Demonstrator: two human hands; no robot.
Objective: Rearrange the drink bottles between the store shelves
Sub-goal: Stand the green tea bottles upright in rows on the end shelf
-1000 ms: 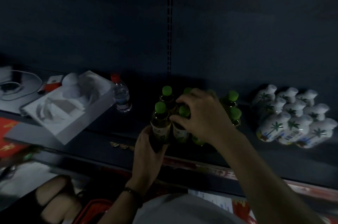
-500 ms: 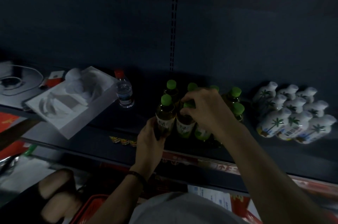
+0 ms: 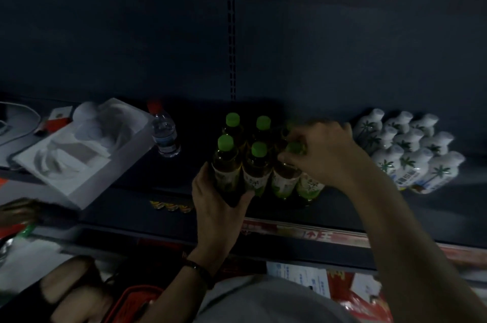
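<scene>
Gripping the front-left bottle (image 3: 227, 167) low on its body, the left hand (image 3: 217, 208) had thumb and fingers curled round the label, near the front edge of the dark shelf (image 3: 126, 201). The right hand (image 3: 325, 155) reached over from the right, its fingertips (image 3: 284, 158) pinching the third bottle (image 3: 286, 183) of the front row at its green cap. Other green-capped bottles (image 3: 259, 164) stood upright between and just beyond both sets of fingers, packed close. White palm-printed bottles (image 3: 411, 156) stood clustered beyond the right knuckles, and a red-capped water bottle (image 3: 164, 135) stood well left of the left fingers.
</scene>
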